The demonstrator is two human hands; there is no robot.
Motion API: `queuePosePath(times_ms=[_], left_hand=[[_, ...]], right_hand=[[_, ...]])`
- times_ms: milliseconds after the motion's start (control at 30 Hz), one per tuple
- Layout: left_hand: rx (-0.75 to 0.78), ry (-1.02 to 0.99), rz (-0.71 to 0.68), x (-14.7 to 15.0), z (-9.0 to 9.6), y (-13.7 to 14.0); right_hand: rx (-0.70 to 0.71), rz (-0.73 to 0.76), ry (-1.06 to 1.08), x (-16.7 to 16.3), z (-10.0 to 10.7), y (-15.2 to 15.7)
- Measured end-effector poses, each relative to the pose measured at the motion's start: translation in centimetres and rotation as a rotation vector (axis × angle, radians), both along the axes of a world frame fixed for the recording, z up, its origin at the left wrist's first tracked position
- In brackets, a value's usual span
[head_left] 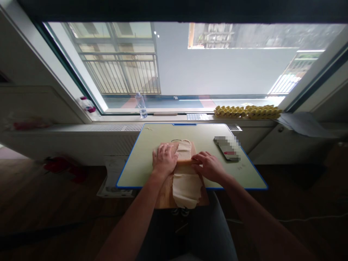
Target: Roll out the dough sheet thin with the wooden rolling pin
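Note:
A long pale sheet of dough (187, 189) lies lengthwise on a wooden board (164, 197), its near end hanging loosely towards the board's front edge. Across the dough rests a wooden rolling pin (185, 162). My left hand (164, 158) lies over the pin's left end, fingers bent and pointing away from me; its palm hides that end. At the other end, my right hand (208, 166) has its fingers and thumb around the pin. Beyond the pin, the far part of the dough shows between my hands.
The board sits on a pale green table (141, 159) with a blue rim. A blurred-out phone-like object (227, 148) lies at the right. On the windowsill stand a clear bottle (140, 105) and yellow egg trays (247, 111). Papers (301, 123) lie farther right.

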State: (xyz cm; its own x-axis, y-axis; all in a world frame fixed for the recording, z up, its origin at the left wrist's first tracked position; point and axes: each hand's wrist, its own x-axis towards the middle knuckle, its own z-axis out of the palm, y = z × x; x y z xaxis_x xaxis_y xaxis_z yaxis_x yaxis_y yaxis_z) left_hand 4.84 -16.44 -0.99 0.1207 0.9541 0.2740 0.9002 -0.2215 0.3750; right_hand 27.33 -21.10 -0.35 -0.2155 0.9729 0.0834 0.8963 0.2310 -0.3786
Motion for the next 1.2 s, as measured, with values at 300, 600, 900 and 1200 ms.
queuePosePath(times_ms=[300, 600, 900, 1200], left_hand=[[-0.057, 0.176, -0.051, -0.4, -2.0, -1.0], [-0.088, 0.19, -0.063, 0.0, -1.6, 0.6], [-0.209, 0.179, -0.08, 0.4, -0.8, 3.9], [-0.159, 0.152, -0.063, 0.9, -1.0, 7.8]], right_hand=[[0.078, -0.374, -0.203, -3.6, -1.5, -1.2], [0.12, -0.393, -0.209, -3.5, -1.7, 1.4], [-0.037, -0.388, -0.157, -2.5, -1.4, 5.3], [-0.022, -0.36, -0.148, -1.7, -1.3, 9.6]])
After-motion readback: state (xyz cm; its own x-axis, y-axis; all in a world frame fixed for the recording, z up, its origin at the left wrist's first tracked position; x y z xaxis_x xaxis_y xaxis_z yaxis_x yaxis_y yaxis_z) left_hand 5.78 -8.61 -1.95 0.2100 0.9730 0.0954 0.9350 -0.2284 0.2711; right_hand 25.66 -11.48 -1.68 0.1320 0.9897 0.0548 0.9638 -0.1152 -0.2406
